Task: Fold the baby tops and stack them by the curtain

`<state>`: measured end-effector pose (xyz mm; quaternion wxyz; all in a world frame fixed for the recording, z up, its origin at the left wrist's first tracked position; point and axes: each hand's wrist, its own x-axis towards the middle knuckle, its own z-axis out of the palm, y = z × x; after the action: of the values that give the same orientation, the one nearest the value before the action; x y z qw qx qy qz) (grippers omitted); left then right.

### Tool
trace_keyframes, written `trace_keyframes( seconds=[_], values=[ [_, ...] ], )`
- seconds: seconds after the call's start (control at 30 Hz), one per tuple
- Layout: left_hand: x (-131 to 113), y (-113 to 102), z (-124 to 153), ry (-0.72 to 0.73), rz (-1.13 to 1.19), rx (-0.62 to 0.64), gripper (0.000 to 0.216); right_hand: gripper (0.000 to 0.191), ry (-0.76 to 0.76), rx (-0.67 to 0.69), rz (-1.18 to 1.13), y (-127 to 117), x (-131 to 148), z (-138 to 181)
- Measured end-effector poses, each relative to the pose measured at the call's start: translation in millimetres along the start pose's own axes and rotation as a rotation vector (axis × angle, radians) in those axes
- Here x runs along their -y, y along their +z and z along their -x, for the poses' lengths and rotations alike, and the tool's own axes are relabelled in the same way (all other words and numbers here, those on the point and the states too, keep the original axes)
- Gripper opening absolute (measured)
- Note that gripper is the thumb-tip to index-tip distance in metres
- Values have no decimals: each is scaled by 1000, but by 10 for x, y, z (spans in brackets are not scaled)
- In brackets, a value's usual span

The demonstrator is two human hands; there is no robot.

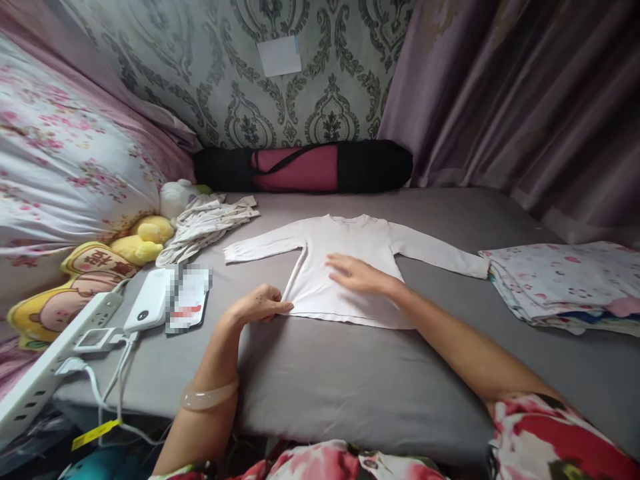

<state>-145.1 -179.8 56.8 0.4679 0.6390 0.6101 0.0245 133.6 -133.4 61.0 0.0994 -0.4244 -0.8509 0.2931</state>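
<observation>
Shirt [345, 237]: white with long sleeves, it lies flat on grey sheet [350, 380], at the centre of my clock.
Left hand [261, 304]: at 8 o'clock, I pinch the shirt's bottom corner between thumb and fingers.
Right hand [357, 273]: I rest it on the shirt's middle, fingers extended, gripping nothing.
Folded cloths [555, 283]: at 3 o'clock, just beside one cuff [483, 268].
Rumpled clothes [207, 225]: at 10 o'clock.
Long bag [303, 167]: at 12 o'clock.

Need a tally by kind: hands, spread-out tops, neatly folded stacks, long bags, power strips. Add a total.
Left hand and right hand: 2
Spread-out white top: 1
Folded stack: 1
Long bag: 1
Power strip: 1
Total: 6
</observation>
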Motion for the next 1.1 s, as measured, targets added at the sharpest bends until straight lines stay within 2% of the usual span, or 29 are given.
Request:
trace_keyframes(
  seconds=[0.07, 0.13, 0.2, 0.3, 0.37, 0.47, 0.53, 0.6, 0.7, 0.9, 1.0, 1.1],
  values=[
    [-10, -7, 2, 4, -17, 5, 49, 53, 182, -173, 103, 98, -71, -344],
    [-27, -34, 12, 1, -43, 29, 50, 58, 316, -238, 161, 226, -109, -580],
    [-50, -81, 17, -6, -68, 79, 52, 60, 355, -238, 203, 359, -97, -687],
    [-84, -170, -46, 21, -69, 124, 51, 63, 306, -223, 250, 520, -25, -672],
    [-109, -221, -171, 59, -20, 27, 48, 65, 271, -223, 268, 583, 14, -627],
    [-154, -262, -465, 109, -7, -346, 32, 66, 244, -224, 286, 621, 27, -594],
    [-189, -266, -677, 152, -119, -588, 18, 67, 240, -227, 295, 627, 19, -600],
    [-221, -258, -848, 199, -263, -705, 17, 66, 249, -231, 302, 629, 14, -613],
    [-254, -241, -987, 221, -427, -727, 19, 65, 268, -237, 309, 631, 21, -626],
    [-318, -239, -1037, 163, -690, -658, 29, 62, 250, -255, 296, 629, 50, -635],
    [-349, -277, -1070, 82, -731, -689, 30, 59, 206, -270, 299, 636, 73, -659],
    [-352, -334, -1107, 73, -687, -746, 29, 59, 130, -267, 310, 652, 96, -688]
  ],
)
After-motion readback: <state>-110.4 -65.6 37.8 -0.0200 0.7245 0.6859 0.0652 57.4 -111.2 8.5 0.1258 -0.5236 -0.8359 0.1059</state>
